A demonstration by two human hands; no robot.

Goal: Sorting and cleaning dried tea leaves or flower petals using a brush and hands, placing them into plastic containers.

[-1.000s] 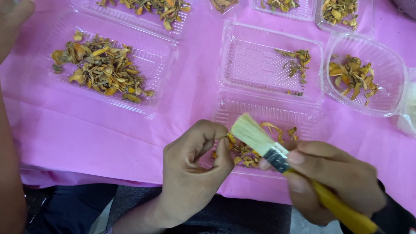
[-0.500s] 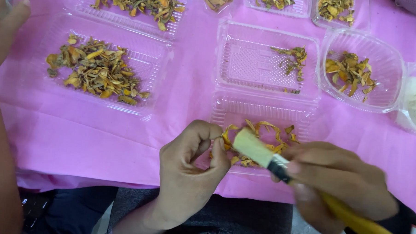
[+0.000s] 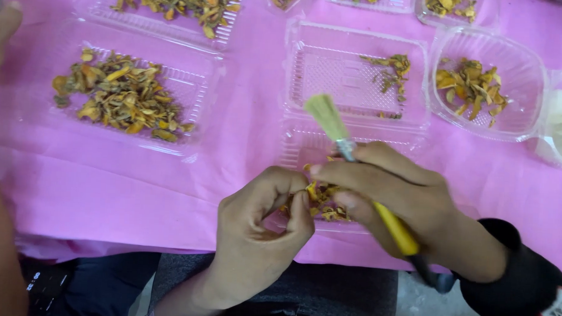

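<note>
right hand grips brush, axis 11–5, bristles at 11 | left hand pinches piece at brush's 7, touching | over tray

The left hand is raised in front of the body with its back to the camera, fingers curled inward and thumb pressed against the fingertips in a tight pinch. The right hand sits just beside it, knuckles up, fingers wrapped closed in a grip, index finger stretched toward the left hand. The right wrist disappears into a black sleeve.
</note>
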